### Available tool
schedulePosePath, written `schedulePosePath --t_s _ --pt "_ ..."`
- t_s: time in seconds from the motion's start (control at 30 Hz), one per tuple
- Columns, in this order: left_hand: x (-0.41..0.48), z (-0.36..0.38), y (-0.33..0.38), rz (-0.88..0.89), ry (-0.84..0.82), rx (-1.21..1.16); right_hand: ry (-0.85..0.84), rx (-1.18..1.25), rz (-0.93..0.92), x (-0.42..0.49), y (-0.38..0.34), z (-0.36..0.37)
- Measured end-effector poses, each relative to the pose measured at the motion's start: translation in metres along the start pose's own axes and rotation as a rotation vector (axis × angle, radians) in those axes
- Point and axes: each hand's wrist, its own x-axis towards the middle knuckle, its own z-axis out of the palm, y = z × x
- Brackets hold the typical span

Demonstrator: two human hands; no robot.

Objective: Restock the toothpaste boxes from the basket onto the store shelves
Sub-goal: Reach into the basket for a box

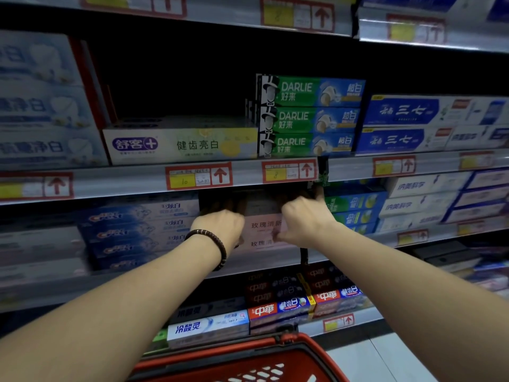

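Pink boxes (pixel 262 226) gripped between outstretched left hand (pixel 220 226) and right hand (pixel 305 219).

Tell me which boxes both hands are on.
The pale pink boxes, between the blue Crest stack and lower green Darlie boxes; left hand and right hand hold them.

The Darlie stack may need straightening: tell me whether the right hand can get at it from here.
Probably yes. The Darlie stack stands at the open front of the shelf just above the right hand, nothing before it. The hand first has to let go of the pink boxes it holds.
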Motion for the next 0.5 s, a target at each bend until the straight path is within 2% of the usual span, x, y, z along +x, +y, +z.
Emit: schedulePosePath --t_s 0.17,0.33,0.4,0.5 --pt "-0.005 0.001 0.001 0.009 0.066 0.003 0.146 0.004 0.003 -0.017 -0.003 0.004" --pt "-0.026 0.002 0.009 0.054 0.247 0.039 0.412 0.194 -0.045 -0.057 -0.018 0.024" --pt "-0.044 0.008 0.012 0.124 0.333 0.013 0.432 0.245 -0.043 -0.076 -0.027 0.033" --pt "-0.082 0.010 0.013 0.181 0.321 -0.069 0.405 0.313 -0.005 -0.100 -0.045 0.038"
